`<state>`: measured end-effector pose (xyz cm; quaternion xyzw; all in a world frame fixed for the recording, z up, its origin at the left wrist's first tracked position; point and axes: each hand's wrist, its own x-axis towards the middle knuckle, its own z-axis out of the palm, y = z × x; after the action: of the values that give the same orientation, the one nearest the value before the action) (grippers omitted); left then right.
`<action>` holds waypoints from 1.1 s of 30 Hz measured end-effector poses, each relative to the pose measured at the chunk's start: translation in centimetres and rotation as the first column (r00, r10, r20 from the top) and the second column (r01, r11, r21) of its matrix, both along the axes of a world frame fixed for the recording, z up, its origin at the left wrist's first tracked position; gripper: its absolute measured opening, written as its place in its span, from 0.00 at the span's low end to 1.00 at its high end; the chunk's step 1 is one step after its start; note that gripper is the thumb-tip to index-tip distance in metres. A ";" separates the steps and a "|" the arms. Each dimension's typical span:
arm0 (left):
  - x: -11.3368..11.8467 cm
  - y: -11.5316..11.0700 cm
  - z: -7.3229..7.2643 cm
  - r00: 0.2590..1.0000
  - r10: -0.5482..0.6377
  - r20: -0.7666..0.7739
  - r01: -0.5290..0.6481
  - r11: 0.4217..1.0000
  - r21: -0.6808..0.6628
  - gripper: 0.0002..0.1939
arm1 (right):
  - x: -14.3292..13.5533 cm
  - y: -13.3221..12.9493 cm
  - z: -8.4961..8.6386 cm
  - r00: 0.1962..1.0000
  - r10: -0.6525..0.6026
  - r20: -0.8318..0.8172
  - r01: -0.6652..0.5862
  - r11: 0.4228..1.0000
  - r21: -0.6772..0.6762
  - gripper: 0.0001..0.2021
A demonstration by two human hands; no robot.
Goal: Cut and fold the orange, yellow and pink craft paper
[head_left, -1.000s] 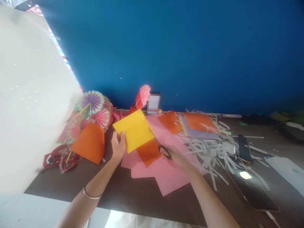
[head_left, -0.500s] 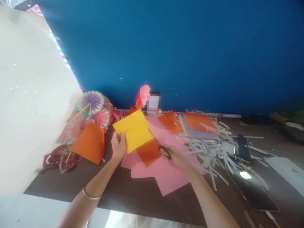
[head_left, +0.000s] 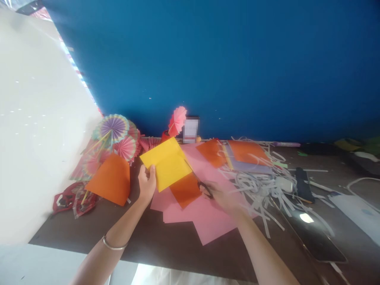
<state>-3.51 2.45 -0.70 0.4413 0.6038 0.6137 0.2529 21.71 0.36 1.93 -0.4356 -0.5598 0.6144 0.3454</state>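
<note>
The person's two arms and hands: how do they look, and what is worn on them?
The left forearm and right forearm show no sleeve. A thin, silvery bangle circles the left one; the right one shows no ornament. The left hand and right hand wear no glove.

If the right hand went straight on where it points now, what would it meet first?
Probably the yellow paper: the scissors in the right hand point at its edge, though depth is unclear.
</note>
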 end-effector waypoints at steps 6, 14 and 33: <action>0.5 -0.2 0.3 0.999 -0.046 0.029 0.046 0.999 0.006 0.15 | -0.3 0.3 -0.8 0.991 0.023 -0.135 -0.030 0.998 -0.050 0.17; 1.0 -0.6 0.8 0.997 -0.067 0.028 0.067 0.998 -0.017 0.16 | -0.4 0.0 -0.4 0.995 0.023 -0.096 -0.028 0.998 -0.052 0.18; 0.9 -0.6 0.8 0.995 -0.090 0.053 0.091 0.996 -0.011 0.16 | -0.3 0.1 -0.4 1.000 0.012 -0.011 -0.012 1.000 -0.027 0.14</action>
<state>-2.58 1.82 0.09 0.4502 0.5804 0.6090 0.2992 21.45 0.51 1.50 -0.4335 -0.5522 0.6264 0.3388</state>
